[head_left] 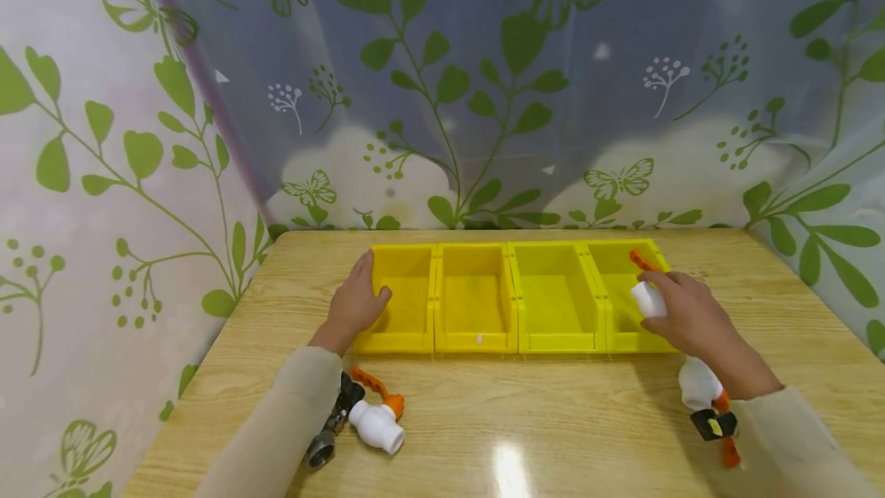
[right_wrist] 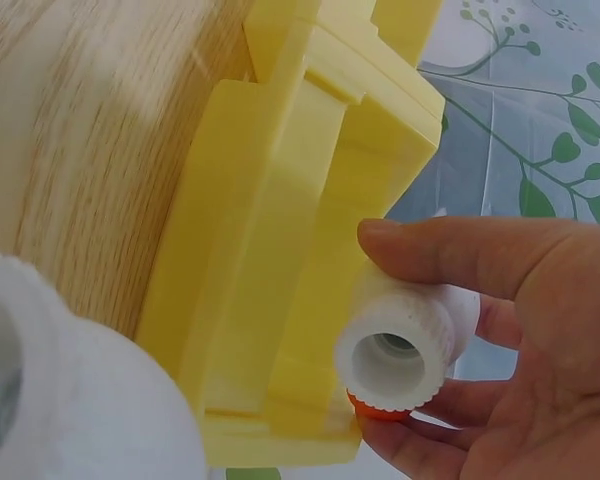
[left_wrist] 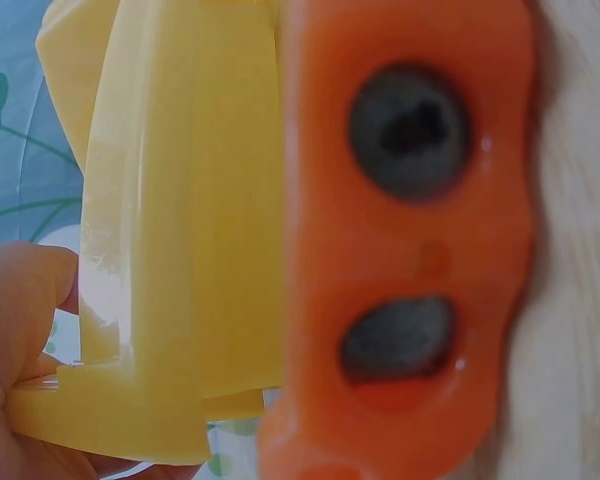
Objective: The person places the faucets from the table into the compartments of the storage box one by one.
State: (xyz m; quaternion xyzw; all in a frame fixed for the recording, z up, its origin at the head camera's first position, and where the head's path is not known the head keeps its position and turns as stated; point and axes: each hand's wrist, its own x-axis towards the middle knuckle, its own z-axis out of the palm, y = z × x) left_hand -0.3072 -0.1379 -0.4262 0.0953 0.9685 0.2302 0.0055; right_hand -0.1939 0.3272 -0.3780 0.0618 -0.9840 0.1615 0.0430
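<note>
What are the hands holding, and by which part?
Right hand: a valve, by its white body. Left hand: the leftmost bin, by its left wall.

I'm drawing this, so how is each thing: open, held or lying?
Bins: open, in a row
Held valve: at the rightmost bin
Left white valve: lying on the table
Left dark valve: lying, partly hidden
Right white valve: lying, partly hidden
Right black part: lying
Left fingers: gripping leftmost bin
Right fingers: pinching held valve

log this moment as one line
left hand: grips leftmost yellow bin | right hand: holds white valve at rightmost bin | table: more valves
</note>
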